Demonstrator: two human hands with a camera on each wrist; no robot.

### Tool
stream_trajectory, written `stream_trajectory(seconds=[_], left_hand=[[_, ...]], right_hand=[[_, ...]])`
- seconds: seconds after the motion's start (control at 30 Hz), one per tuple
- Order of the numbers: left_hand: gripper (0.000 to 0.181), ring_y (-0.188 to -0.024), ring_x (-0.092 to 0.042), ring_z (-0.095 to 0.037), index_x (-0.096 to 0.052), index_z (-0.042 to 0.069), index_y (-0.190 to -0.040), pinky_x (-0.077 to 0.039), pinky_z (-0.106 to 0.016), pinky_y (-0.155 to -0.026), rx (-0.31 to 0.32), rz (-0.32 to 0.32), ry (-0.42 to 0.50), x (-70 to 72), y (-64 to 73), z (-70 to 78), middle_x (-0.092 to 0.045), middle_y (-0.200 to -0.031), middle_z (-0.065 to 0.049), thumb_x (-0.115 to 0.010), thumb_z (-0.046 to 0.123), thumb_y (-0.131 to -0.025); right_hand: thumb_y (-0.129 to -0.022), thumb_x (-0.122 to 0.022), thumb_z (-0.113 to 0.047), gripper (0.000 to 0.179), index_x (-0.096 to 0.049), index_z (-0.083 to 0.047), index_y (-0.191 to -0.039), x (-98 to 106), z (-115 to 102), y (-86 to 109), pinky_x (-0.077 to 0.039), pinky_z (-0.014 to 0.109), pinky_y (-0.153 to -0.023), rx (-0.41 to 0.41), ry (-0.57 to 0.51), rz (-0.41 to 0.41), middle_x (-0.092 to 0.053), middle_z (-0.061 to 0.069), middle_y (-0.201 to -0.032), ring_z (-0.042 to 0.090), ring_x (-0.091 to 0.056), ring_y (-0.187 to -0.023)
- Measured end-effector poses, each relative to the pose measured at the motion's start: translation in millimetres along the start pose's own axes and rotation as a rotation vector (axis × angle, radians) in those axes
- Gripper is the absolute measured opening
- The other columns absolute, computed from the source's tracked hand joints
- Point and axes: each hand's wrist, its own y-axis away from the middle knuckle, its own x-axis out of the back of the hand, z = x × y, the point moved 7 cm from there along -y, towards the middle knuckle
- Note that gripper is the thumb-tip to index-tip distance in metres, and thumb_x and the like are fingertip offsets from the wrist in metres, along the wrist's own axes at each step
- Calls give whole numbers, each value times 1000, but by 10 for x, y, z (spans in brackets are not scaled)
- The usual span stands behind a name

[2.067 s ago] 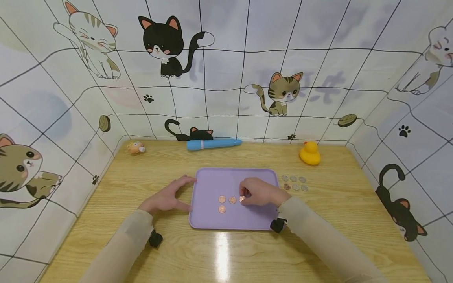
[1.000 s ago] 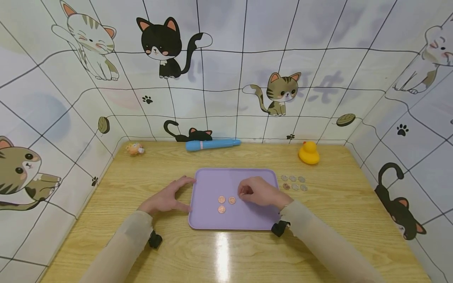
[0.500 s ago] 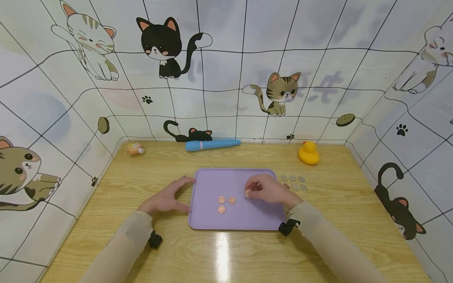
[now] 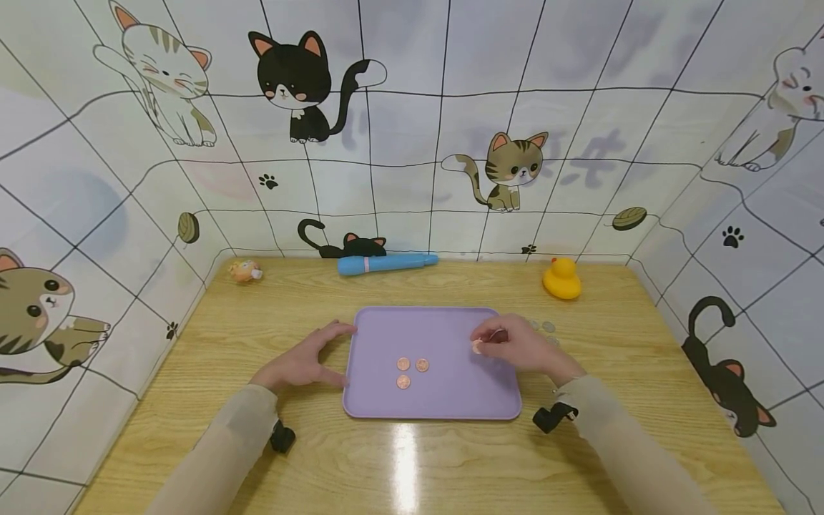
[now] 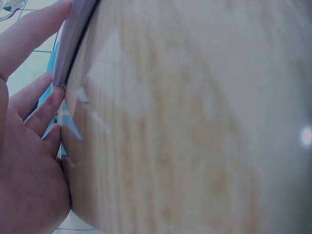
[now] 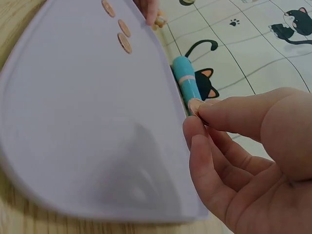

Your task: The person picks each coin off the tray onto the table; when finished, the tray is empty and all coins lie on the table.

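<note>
Between thumb and fingertips my right hand point(image 4: 518, 345) pinches a copper coin point(image 6: 195, 106), raised over the right part of the purple tray point(image 4: 438, 400). Three more copper coins lie flat on the tray: one coin point(image 4: 403, 363) at the upper left, another coin point(image 4: 422, 365) to its right, and a third coin point(image 4: 403, 382) below the first. My left hand point(image 4: 302, 359) rests at the tray's left edge, fingers and thumb spread and touching the rim, holding nothing. In the left wrist view, its fingertips point(image 5: 58, 92) meet the tray's side.
Right of the tray, silver coins point(image 4: 548, 327) lie on the wooden table point(image 4: 309, 458), partly covered by my right hand. Along the back are a yellow rubber duck point(image 4: 562, 279), a blue pen-shaped stick point(image 4: 393, 263) and a small figurine point(image 4: 245, 271). A cat-print cloth surrounds the table.
A copper coin at the right end of the tray's upper row has been picked up by my right hand, which has moved right with it. My left hand stays put.
</note>
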Motion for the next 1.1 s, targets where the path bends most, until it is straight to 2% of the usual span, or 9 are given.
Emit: stream_trajectory(seconds=[0.17, 0.33, 0.43, 0.6, 0.67, 0.8, 1.0, 1.1], left_hand=[[96, -157, -16, -36, -44, 25, -159, -10, -71, -123, 7, -3, 5, -3, -2, -8, -30, -169, -4, -95, 29, -78], [97, -159, -12, -37, -43, 27, -159, -9, -72, -123, 19, 3, 0, 3, -1, -31, -25, -172, -4, -95, 30, -78], [97, -158, -13, -37, -43, 27, -159, -9, -71, -123, 16, 5, -1, 4, -3, -31, -26, -171, -4, -95, 31, -77], [97, -160, -7, -39, -43, 27, -159, -6, -72, -123, 26, 4, 9, 1, -1, -52, -19, -174, -8, -95, 31, -77], [97, -161, -3, -39, -43, 28, -160, -5, -73, -123, 36, 3, 10, -3, 2, -63, -14, -176, -9, -95, 31, -78], [97, -161, -4, -39, -43, 28, -159, -5, -73, -123, 40, 5, 8, -2, -1, -60, -15, -176, -9, -95, 32, -78], [97, -161, -4, -39, -42, 29, -160, -6, -73, -123, 57, 5, 0, 1, -1, -55, -14, -176, -7, -94, 32, -78], [97, -161, -3, -40, -42, 29, -160, -6, -73, -123, 66, 4, 3, -5, 5, -52, -12, -176, -8, -94, 32, -78]], right_hand=[[-96, -78, -15, 21, -78, -3, -114, 142, 77, 115, -58, 26, -83, -4, -7, 42, -76, 4, -105, 19, -68, -94], [-96, -79, -15, 17, -76, -5, -109, 234, 179, 208, -59, 28, -84, 5, -19, 65, -72, 5, -102, 20, -65, -95], [-96, -79, -15, 16, -76, -4, -108, 272, 225, 264, -59, 28, -85, 8, -20, 73, -72, 5, -101, 20, -64, -94], [-96, -79, -16, 17, -76, -3, -108, 337, 299, 373, -59, 27, -84, 1, -11, 101, -72, 6, -101, 19, -64, -93], [-97, -78, -16, 16, -77, -4, -107, 363, 329, 420, -59, 26, -83, -8, 2, 109, -71, 6, -102, 18, -63, -92], [-97, -78, -18, 16, -77, -7, -108, 413, 386, 500, -58, 26, -85, -47, 28, 130, -73, 6, -105, 18, -64, -95], [-98, -77, -22, 23, -77, -7, -115, 474, 453, 595, -58, 29, -90, -87, 37, 141, -74, 8, -119, 21, -64, -100], [-98, -78, -22, 22, -77, -6, -113, 484, 505, 634, -59, 28, -89, -93, 40, 148, -74, 8, -114, 21, -64, -99]])
